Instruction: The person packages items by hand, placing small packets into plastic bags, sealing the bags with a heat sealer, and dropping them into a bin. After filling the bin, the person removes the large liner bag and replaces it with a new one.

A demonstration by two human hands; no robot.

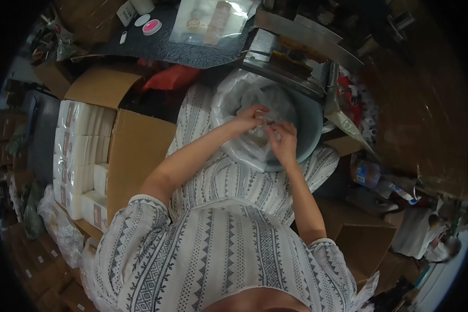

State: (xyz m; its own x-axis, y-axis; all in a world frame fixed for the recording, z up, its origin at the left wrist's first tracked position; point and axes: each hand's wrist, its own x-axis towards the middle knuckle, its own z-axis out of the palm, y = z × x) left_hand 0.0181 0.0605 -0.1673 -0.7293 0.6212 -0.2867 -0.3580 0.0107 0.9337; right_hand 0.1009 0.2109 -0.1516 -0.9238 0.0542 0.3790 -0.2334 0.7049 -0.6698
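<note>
**A:** Hands first, quick.

**B:** Left hand (252, 118) and right hand (284, 143) meet over the plastic bag (233, 96) lining the grey basin (311, 127) on the person's lap. The fingertips of both bend inward, nearly touching each other. Whether they pinch the plastic or some small piece between them, I cannot tell. It's too blurred.

**A:** Bag position?

**B:** Inside the basin. Its loose edge spills over the near and left rim onto the patterned dress (229, 182).

**A:** Room to move?

**B:** Tight. On the left an open cardboard box (138, 151) stands just beside the left forearm, with white packs (80, 151) stacked inside. Ahead, the basin's far rim is close to a metal machine (291, 54). Touching or apart, unclear. On the right a second cardboard box (366, 239) sits near the right elbow, and a bottle (366, 174) lies beyond the basin. The open room is above the basin and over the lap.

**A:** Hidden or cut off?

**B:** The bag and hands cover the basin's inside. The lens rim blacks out the corners, and the right side is dark and hard to read. A dark mat (192, 49) up top carries a pink lid (152, 27) and a clear pouch (210, 21), the pouch cut by the frame edge. There's a red thing (171, 78) below the mat's edge that I can't identify.
</note>
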